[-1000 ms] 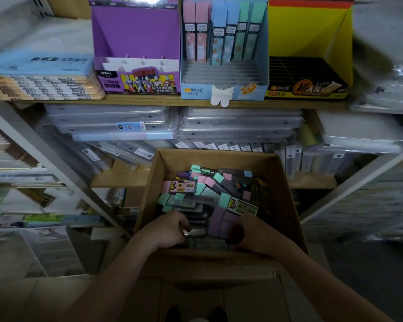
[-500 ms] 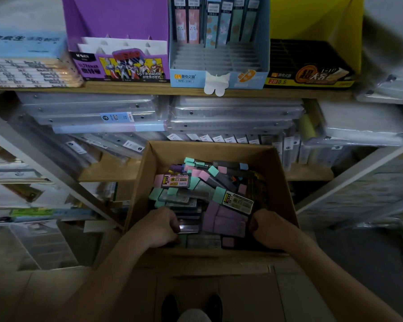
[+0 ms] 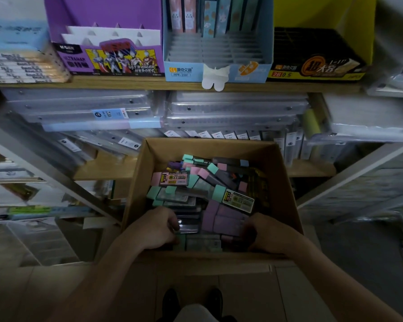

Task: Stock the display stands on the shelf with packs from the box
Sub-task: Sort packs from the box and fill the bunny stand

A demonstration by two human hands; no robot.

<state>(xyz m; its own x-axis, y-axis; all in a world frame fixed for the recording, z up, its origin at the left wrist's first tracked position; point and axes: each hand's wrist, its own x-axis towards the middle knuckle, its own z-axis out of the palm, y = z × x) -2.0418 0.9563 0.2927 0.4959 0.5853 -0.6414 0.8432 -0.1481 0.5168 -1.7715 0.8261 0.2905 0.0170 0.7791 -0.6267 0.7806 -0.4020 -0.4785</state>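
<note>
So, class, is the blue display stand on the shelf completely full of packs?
No, the blue display stand holds packs only along its back row, while the slot rows in front sit empty.

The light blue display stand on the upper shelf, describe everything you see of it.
The light blue cardboard display stand stands on the wooden shelf, between a purple stand and a yellow-and-black stand. Its grey stepped insert is mostly empty; only the back row holds upright pink, blue and green packs. The front reads MPR-2081, and a white butterfly-shaped tab hangs over the shelf edge.
</note>
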